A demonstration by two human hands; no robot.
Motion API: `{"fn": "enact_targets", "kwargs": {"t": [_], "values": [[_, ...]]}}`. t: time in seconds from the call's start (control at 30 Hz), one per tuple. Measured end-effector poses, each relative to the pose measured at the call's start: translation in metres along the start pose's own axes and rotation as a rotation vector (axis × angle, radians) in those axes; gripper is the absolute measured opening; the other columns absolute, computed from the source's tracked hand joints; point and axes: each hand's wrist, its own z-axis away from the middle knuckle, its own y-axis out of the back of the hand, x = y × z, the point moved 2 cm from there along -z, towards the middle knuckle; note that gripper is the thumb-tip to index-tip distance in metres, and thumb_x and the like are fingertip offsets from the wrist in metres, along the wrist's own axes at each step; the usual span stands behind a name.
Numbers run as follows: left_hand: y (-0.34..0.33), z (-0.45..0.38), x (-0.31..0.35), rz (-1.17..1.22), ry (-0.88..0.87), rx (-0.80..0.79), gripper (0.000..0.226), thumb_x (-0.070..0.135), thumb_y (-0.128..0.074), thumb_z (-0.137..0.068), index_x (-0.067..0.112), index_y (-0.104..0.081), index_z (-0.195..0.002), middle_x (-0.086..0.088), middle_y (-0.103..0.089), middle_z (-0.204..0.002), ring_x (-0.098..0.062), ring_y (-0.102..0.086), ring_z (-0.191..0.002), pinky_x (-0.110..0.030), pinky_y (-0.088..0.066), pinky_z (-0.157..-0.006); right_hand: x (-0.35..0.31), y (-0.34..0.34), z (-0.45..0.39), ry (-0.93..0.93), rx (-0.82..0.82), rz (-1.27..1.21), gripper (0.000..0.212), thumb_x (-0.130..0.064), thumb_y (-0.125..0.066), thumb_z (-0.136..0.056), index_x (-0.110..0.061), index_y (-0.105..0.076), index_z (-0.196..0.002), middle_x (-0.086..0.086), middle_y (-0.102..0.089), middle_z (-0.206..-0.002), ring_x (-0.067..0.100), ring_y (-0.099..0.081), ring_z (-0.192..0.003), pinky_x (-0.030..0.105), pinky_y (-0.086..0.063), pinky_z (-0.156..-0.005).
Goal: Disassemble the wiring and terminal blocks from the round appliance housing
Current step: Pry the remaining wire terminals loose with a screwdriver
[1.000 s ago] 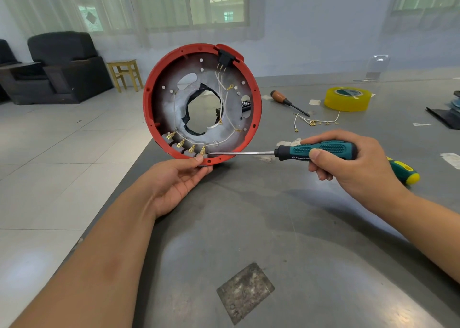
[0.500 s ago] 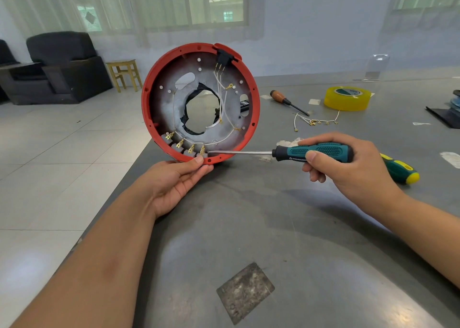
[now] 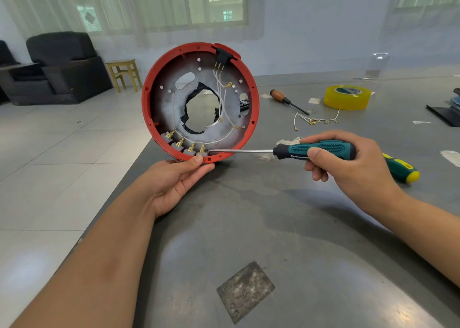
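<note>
The round red housing stands on edge at the table's left side, its grey inner plate facing me. White wires run from a black connector at the top to several brass terminals along the bottom rim. My left hand grips the housing's lower rim from below, thumb on the edge. My right hand holds a teal-handled screwdriver; its tip touches the rightmost brass terminal.
On the grey table lie a wooden-handled screwdriver, a roll of yellow tape, a loose wire set with brass lugs and a green-yellow tool handle behind my right hand. A worn patch marks the near surface.
The housing has shifted slightly left and the screwdriver with it; its tip stays at the rightmost terminal. Both hands keep their hold.
</note>
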Motion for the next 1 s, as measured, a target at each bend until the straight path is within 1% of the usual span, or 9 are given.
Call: {"fn": "enact_targets", "kwargs": {"t": [0.07, 0.2, 0.3, 0.37, 0.6, 0.67, 0.8, 0.93, 1.0], "values": [[-0.0001, 0.0003, 0.0002, 0.006, -0.004, 0.000, 0.041, -0.001, -0.072, -0.073, -0.015, -0.066, -0.110, -0.021, -0.078, -0.108, -0.030, -0.078, -0.098, -0.025, -0.063, -0.067, 0.0014, 0.0005, -0.0008, 0.001, -0.003, 0.001, 0.027, -0.042, -0.072, -0.077, -0.031, -0.078, -0.102, 0.011, -0.075, -0.079, 0.021, -0.067, -0.060, 0.023, -0.053, -0.055], [0.0008, -0.0003, 0.0001, -0.002, -0.005, 0.000, 0.041, -0.001, -0.072, -0.073, -0.015, -0.066, -0.111, -0.021, -0.077, -0.109, -0.030, -0.078, -0.099, -0.025, -0.063, -0.068, 0.0022, 0.0004, -0.0005, -0.014, -0.016, 0.013, 0.026, -0.041, -0.072, -0.079, -0.032, -0.078, -0.103, 0.009, -0.075, -0.080, 0.021, -0.068, -0.061, 0.023, -0.054, -0.057], [0.0012, -0.0012, -0.0003, -0.010, -0.001, -0.001, 0.042, -0.001, -0.072, -0.074, -0.016, -0.065, -0.112, -0.022, -0.077, -0.111, -0.031, -0.077, -0.100, -0.025, -0.063, -0.068, 0.0025, 0.0015, -0.0010, -0.011, -0.021, 0.024, 0.018, -0.027, -0.072, -0.087, -0.033, -0.078, -0.103, 0.010, -0.075, -0.080, 0.021, -0.068, -0.062, 0.023, -0.054, -0.057], [0.0015, -0.0013, -0.0002, -0.011, -0.003, -0.003, 0.043, -0.001, -0.072, -0.073, -0.016, -0.065, -0.112, -0.022, -0.077, -0.112, -0.031, -0.077, -0.100, -0.025, -0.063, -0.068, 0.0024, 0.0021, -0.0010, -0.003, -0.023, 0.037, 0.020, -0.017, -0.071, -0.093, -0.033, -0.078, -0.103, 0.010, -0.075, -0.080, 0.021, -0.068, -0.062, 0.024, -0.055, -0.057], [0.0011, -0.0005, -0.0002, -0.013, -0.005, -0.001, 0.041, -0.001, -0.072, -0.072, -0.016, -0.066, -0.110, -0.022, -0.077, -0.110, -0.031, -0.078, -0.099, -0.025, -0.063, -0.069, 0.0000, 0.0009, -0.0007, -0.010, -0.023, 0.035, 0.024, -0.013, -0.069, -0.094, -0.035, -0.078, -0.101, 0.010, -0.075, -0.081, 0.023, -0.069, -0.063, 0.024, -0.056, -0.057], [0.0011, -0.0003, -0.0002, -0.016, -0.004, 0.004, 0.038, -0.001, -0.072, -0.076, -0.016, -0.066, -0.111, -0.022, -0.077, -0.111, -0.030, -0.078, -0.099, -0.025, -0.063, -0.069, -0.0006, 0.0005, -0.0003, -0.014, -0.021, 0.022, 0.024, -0.012, -0.068, -0.094, -0.033, -0.078, -0.100, 0.010, -0.075, -0.080, 0.022, -0.069, -0.063, 0.023, -0.055, -0.057], [0.0010, -0.0006, -0.0003, -0.031, 0.003, 0.031, 0.022, -0.004, -0.064, -0.094, -0.015, -0.064, -0.114, -0.023, -0.077, -0.111, -0.030, -0.078, -0.097, -0.023, -0.062, -0.067, -0.0014, -0.0012, 0.0008, -0.025, -0.017, -0.004, 0.025, -0.009, -0.067, -0.094, -0.031, -0.079, -0.099, 0.011, -0.075, -0.081, 0.024, -0.070, -0.064, 0.024, -0.057, -0.058], [-0.0005, -0.0003, 0.0001, -0.029, -0.013, 0.049, 0.021, -0.004, -0.064, -0.096, -0.016, -0.064, -0.114, -0.023, -0.076, -0.113, -0.030, -0.078, -0.097, -0.022, -0.062, -0.066, -0.0011, -0.0033, 0.0021, -0.029, -0.021, -0.014, 0.025, -0.009, -0.068, -0.094, -0.031, -0.079, -0.100, 0.011, -0.076, -0.082, 0.026, -0.072, -0.067, 0.025, -0.058, -0.060], [-0.0014, 0.0001, 0.0004, -0.026, -0.023, 0.058, 0.019, -0.005, -0.064, -0.096, -0.016, -0.065, -0.112, -0.024, -0.075, -0.115, -0.031, -0.077, -0.099, -0.023, -0.062, -0.066, -0.0015, -0.0040, 0.0023, -0.024, -0.023, -0.009, 0.027, -0.011, -0.068, -0.094, -0.035, -0.079, -0.100, 0.009, -0.076, -0.083, 0.026, -0.073, -0.069, 0.024, -0.059, -0.061]]}}
